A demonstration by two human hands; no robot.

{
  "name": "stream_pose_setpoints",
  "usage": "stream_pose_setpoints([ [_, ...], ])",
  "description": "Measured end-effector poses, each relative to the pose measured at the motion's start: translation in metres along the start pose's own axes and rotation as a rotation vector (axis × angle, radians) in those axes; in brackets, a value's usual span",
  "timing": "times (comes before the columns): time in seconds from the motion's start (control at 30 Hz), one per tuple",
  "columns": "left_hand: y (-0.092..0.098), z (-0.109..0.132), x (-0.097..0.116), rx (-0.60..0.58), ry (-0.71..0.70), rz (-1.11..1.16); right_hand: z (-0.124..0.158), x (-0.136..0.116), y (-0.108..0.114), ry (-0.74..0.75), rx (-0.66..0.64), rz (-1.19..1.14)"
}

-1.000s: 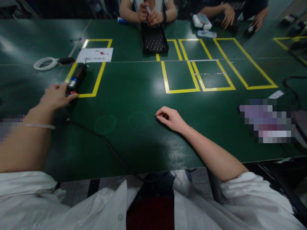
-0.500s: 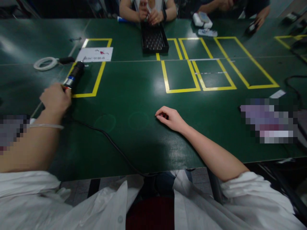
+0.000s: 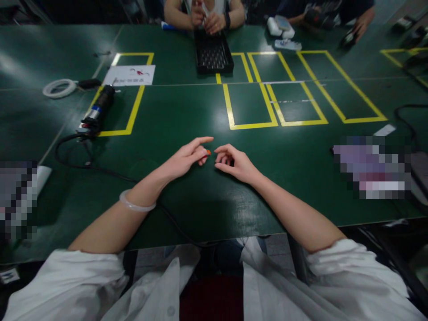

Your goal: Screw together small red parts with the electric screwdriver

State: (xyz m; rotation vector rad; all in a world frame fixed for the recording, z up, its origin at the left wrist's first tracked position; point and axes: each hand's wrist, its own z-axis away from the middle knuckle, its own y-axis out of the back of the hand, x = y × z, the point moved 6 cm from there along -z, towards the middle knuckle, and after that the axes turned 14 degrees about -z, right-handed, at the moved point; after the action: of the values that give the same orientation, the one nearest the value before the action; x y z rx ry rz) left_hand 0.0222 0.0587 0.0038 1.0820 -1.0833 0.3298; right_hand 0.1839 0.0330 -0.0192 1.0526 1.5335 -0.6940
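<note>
My left hand (image 3: 191, 157) is over the middle of the green table, index finger stretched forward. Its other fingers are closed on a small orange-red piece (image 3: 208, 153), mostly hidden, whose kind I cannot make out. Just to the right, close but apart, my right hand (image 3: 238, 164) rests on its side with fingers loosely curled and slightly apart. Nothing shows in it. At the left, an electric screwdriver (image 3: 100, 107), black with a blue band, lies untouched across a yellow-taped outline, its black cable (image 3: 110, 169) running back toward me.
A white printed card (image 3: 130, 75) and a coiled white cord (image 3: 59, 88) lie beyond the screwdriver. Across the table a person's hands work above a black tray (image 3: 214, 60). Yellow tape frames (image 3: 254, 126) mark the tabletop. Blurred-out flat items (image 3: 368, 167) lie at both sides.
My left hand has let go of the screwdriver and moved right, beside my right hand. The screwdriver now lies on the table. The right hand's fingers have loosened slightly.
</note>
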Motion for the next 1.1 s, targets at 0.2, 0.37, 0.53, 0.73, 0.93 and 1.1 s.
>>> stream_pose_setpoints([
  [0.2,-0.025,0.003,-0.002,-0.124,-0.049,0.079,0.0,-0.002,-0.006,0.002,-0.035,-0.041],
  [0.37,-0.019,0.005,-0.002,-0.045,-0.043,0.078,0.001,-0.003,-0.002,0.006,0.02,-0.011],
  [0.53,-0.015,0.01,0.003,0.04,-0.079,-0.073,0.0,-0.001,0.001,0.022,0.045,0.037],
  [0.73,-0.013,0.013,0.008,0.097,-0.143,-0.203,-0.002,-0.002,0.0,0.022,0.05,0.053],
  [0.93,-0.013,0.013,0.008,0.111,-0.166,-0.228,-0.002,-0.006,-0.001,0.056,0.073,0.036],
  [1.1,-0.011,0.015,0.011,0.121,-0.178,-0.254,-0.001,-0.005,0.0,0.049,0.081,0.024],
])
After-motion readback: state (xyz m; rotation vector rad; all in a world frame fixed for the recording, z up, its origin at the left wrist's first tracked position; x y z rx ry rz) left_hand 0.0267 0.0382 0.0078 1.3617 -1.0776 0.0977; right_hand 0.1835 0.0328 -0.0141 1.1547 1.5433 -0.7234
